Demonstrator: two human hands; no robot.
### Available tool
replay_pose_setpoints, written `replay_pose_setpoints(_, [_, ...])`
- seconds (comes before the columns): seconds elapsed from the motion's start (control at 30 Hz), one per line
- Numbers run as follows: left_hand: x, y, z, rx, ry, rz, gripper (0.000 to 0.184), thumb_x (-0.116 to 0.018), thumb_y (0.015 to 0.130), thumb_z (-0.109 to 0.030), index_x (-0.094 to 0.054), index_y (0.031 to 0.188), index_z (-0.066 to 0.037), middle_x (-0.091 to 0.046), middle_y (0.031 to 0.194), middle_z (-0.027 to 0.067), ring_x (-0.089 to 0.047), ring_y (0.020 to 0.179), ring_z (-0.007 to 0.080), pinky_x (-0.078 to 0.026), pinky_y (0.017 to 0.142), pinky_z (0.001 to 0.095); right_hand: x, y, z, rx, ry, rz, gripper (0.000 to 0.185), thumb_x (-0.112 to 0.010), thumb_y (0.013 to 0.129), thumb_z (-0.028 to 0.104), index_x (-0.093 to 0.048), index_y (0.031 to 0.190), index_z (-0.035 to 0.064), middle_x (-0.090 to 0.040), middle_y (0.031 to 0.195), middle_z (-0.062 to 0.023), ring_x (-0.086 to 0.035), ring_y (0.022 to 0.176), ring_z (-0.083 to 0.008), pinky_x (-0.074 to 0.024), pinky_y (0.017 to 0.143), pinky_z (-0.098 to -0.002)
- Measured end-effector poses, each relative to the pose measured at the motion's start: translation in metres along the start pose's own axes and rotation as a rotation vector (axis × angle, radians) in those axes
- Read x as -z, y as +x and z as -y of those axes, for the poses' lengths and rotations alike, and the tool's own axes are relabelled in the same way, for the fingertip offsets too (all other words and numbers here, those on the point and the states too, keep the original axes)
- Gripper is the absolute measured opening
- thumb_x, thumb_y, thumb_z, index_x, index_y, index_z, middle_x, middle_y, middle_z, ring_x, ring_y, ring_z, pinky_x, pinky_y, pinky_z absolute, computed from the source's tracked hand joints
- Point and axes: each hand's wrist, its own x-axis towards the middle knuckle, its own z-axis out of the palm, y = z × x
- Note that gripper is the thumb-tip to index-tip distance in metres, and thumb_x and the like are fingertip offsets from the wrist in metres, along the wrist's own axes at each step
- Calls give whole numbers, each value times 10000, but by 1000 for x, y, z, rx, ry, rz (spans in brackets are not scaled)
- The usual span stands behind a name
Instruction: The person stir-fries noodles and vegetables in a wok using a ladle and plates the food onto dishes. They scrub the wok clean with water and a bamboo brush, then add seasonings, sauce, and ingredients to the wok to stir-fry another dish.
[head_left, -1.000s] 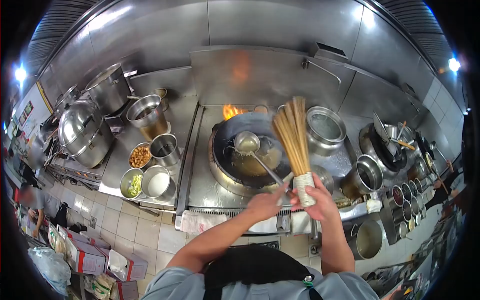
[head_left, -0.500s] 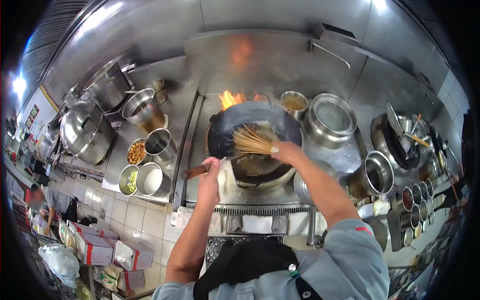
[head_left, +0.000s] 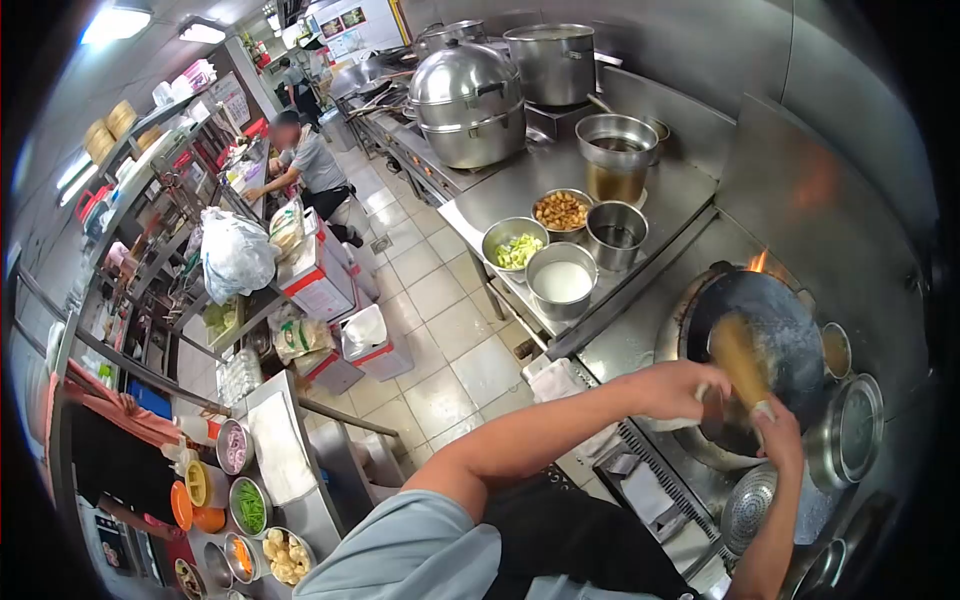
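My left hand (head_left: 685, 388) is closed round the brown wooden handle (head_left: 712, 412) of a dark wok (head_left: 795, 310), which sits over the burner. In my right hand (head_left: 778, 436) is a bamboo wok brush (head_left: 738, 355), gripped at its bound end. Its bristles lie over the inside of the wok and are blurred by motion. Part of the wok's near side is hidden behind my hands. Flames (head_left: 758, 262) rise at its far rim.
On the steel counter (head_left: 480, 215) stand a pot of white contents (head_left: 562, 282), a bowl of chopped greens (head_left: 518, 250), browned cubes (head_left: 561, 210) and a large steamer (head_left: 467, 105). Lidded pot (head_left: 858, 430) stands right. A co-worker (head_left: 312, 165) sits across the aisle; another person's dark clothing shows lower left.
My view has swung left, bringing the aisle, shelves and co-worker into fuller view. Both hands keep their holds, and the brush has shifted within the wok.
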Motion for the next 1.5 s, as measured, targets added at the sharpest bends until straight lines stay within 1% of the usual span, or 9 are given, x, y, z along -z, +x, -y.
replay_pose_setpoints(0.07, [-3,5,-9,159,395,385,380,-750,903,-263,-596,1168,-38,-633,1107,45,-606,1124,144,-499,908,339,-3,17,-30,14,15,132,610,-657,909,223,-515,1499,159,-718,1166,-196,-697,978,-291,-565,743,-413])
replay_pose_setpoints(0.13, [-22,-1,39,-340,-353,-4,369,-710,928,-289,-598,1176,-40,-627,1111,72,-609,1111,162,-503,917,352,9,32,-41,73,-114,11,601,-659,919,230,-521,1501,170,-725,1144,-164,-695,890,-248,-565,594,-381])
replay_pose_setpoints(0.3, [-7,-33,165,313,-707,-731,357,-558,1003,-408,-628,1135,-84,-641,1026,90,-637,976,207,-540,846,383,22,-56,30,-6,303,-370,580,-625,970,383,-484,1525,291,-694,1197,-87,-677,924,-218,-594,727,-361])
replay_pose_setpoints(0.47, [-16,-60,168,546,-1668,-835,349,-545,996,-474,-659,1059,-150,-664,901,53,-661,773,205,-581,684,368,-29,-69,-34,112,-413,-111,566,-643,933,358,-526,1470,222,-693,1170,-244,-686,1047,-388,-529,935,-491])
replay_pose_setpoints(0.63, [-16,-62,137,360,-1554,-753,405,-505,995,-541,-646,1036,-164,-688,945,52,-692,861,259,-594,802,463,6,-111,4,225,-147,-451,576,-665,922,312,-541,1462,156,-666,1269,-222,-641,1137,-425,-515,960,-474])
replay_pose_setpoints(0.87, [-10,-80,118,282,-1670,-821,464,-532,1030,-534,-671,1156,-110,-723,1007,33,-701,879,198,-586,802,380,23,-42,-68,260,-145,21,513,-634,900,171,-592,1378,-12,-696,1240,-154,-657,1156,-284,-467,1027,-369])
replay_pose_setpoints(1.1, [-70,-161,307,58,-2017,-717,471,-448,1059,-530,-698,1106,-134,-732,924,46,-709,761,213,-606,645,388,-21,10,-88,60,502,178,382,-589,994,190,-603,1367,105,-682,1067,-63,-655,812,-150,-541,571,-346])
replay_pose_setpoints(1.17, [-82,-180,341,482,-1784,-921,418,-461,1059,-511,-659,1171,-160,-718,940,57,-703,754,223,-591,645,428,-5,34,-106,63,323,132,405,-616,991,207,-605,1378,90,-700,1039,-39,-642,783,-134,-525,527,-322])
replay_pose_setpoints(1.5, [-47,-127,152,596,-1531,-1194,220,-593,987,-281,-579,786,-191,-515,576,-47,-525,425,130,-490,421,268,32,-45,-66,-118,112,64,564,-679,937,351,-575,1430,98,-719,1066,-114,-660,639,-170,-540,543,-327])
